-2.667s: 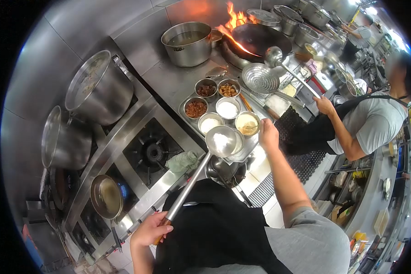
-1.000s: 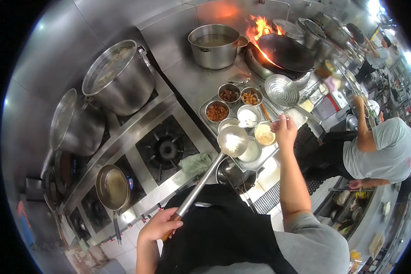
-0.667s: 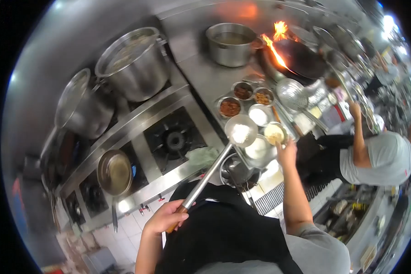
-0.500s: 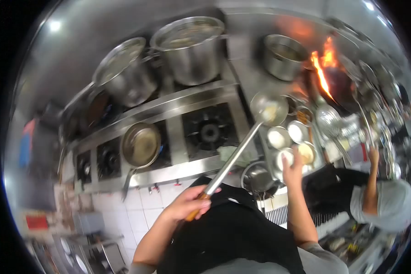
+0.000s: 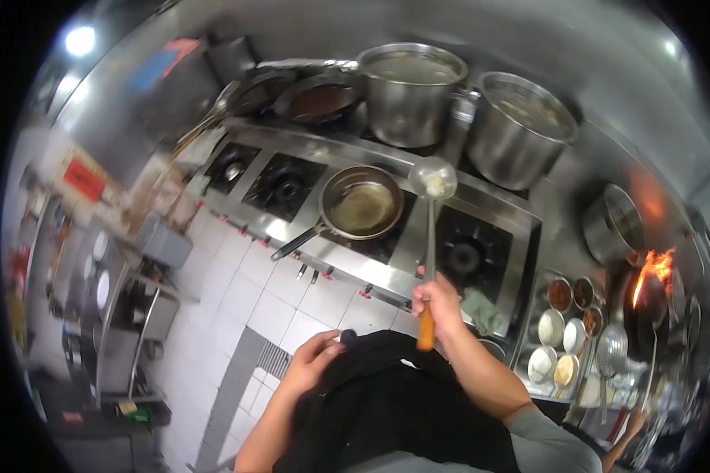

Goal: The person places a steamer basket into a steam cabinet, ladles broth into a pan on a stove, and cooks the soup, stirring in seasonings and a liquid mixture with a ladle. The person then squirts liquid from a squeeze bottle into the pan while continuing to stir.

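My right hand point(image 5: 440, 306) is wrapped round the handle of a long metal ladle point(image 5: 431, 229), near its wooden end. Some pale stuff lies in the ladle's bowl, which is over the stove just right of a frying pan point(image 5: 363, 206). A little yellowish liquid shows in that pan, and its black handle points toward the lower left. Down by my black apron, my left hand point(image 5: 314, 363) holds nothing visible, its fingers loosely bent and apart.
Two large stockpots point(image 5: 412, 98) stand along the back, with dark woks point(image 5: 317, 98) to their left. Seasoning bowls point(image 5: 551, 327) sit at right, a green cloth point(image 5: 483, 310) near the front edge. Flames rise from a wok point(image 5: 651, 303) at far right, where another person's arm point(image 5: 629, 433) shows.
The ladle has passed from my left hand to my right, which has come away from the seasoning bowls. My view has swung left, and the ladle's bowl is now near the frying pan.
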`<control>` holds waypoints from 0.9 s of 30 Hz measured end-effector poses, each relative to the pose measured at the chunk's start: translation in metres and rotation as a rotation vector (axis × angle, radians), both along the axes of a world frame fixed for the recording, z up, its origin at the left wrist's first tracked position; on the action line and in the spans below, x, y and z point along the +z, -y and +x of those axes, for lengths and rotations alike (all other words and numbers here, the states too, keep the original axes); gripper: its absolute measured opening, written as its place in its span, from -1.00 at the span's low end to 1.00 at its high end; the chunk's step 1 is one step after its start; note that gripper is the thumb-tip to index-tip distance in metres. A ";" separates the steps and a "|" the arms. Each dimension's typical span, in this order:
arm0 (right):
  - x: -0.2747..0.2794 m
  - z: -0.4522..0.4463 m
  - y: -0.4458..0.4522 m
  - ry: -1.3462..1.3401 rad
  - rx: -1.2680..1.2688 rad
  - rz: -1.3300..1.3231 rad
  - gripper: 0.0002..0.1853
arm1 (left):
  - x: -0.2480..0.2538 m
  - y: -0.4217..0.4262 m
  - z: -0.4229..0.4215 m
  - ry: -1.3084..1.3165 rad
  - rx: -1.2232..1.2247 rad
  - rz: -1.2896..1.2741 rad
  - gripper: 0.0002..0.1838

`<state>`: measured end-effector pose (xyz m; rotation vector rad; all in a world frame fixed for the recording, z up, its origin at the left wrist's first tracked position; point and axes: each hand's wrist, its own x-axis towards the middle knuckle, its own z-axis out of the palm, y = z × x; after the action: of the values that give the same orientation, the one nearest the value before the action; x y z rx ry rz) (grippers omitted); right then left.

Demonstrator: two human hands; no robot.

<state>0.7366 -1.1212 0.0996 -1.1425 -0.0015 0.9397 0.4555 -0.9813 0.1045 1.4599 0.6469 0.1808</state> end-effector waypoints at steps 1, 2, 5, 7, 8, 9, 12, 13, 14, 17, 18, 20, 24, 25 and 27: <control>-0.024 0.012 -0.009 0.042 0.081 0.006 -0.49 | -0.025 0.001 -0.034 -0.060 0.168 0.008 -0.58; -0.035 0.018 -0.020 0.044 0.127 0.003 -0.49 | -0.050 0.004 -0.069 -0.121 0.337 0.015 -0.60; -0.130 0.048 -0.058 0.684 0.215 -0.436 -0.56 | -0.096 0.028 -0.167 -0.249 0.784 -0.018 -0.63; -0.161 0.059 -0.078 1.310 0.135 -0.620 -0.39 | -0.097 0.049 -0.212 -0.249 1.051 -0.054 -0.61; -0.133 0.054 -0.087 1.139 0.219 -0.679 -0.32 | -0.096 0.058 -0.233 -0.268 1.147 -0.082 -0.61; -0.138 0.059 -0.096 1.113 0.243 -0.685 -0.32 | -0.090 0.065 -0.246 -0.237 1.212 -0.075 -0.60; -0.146 0.061 -0.116 0.690 0.377 -0.674 -0.37 | -0.077 0.088 -0.293 -0.213 1.404 -0.025 -0.59; -0.145 0.071 -0.112 0.214 0.424 -0.355 -0.56 | -0.080 0.093 -0.312 -0.213 1.450 0.014 -0.61; -0.112 0.061 -0.113 0.005 0.384 -0.266 -0.76 | -0.081 0.100 -0.326 -0.196 1.482 0.080 -0.63; -0.151 0.096 -0.127 0.059 0.555 -0.259 -0.81 | -0.064 0.109 -0.358 -0.538 1.436 0.385 -0.61; -0.145 0.076 -0.131 0.350 0.483 -0.400 -0.86 | -0.060 0.113 -0.369 -0.563 1.442 0.402 -0.61; -0.156 0.061 -0.141 0.354 0.515 -0.440 -0.85 | -0.048 0.125 -0.389 -0.574 1.489 0.354 -0.61; -0.173 0.122 -0.144 -0.256 0.589 -0.047 -0.71 | -0.021 0.157 -0.435 -0.920 1.340 0.435 -0.54; -0.174 0.124 -0.145 -0.249 0.614 -0.057 -0.71 | -0.017 0.174 -0.459 -1.021 1.360 0.416 -0.52; -0.190 0.141 -0.156 0.404 0.604 -0.497 -0.64 | -0.002 0.214 -0.509 -1.236 1.423 0.381 -0.52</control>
<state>0.8774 -0.9648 -0.0900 -1.8369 -0.4880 1.2584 -0.0534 -1.1954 0.1022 1.0528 2.7234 0.5054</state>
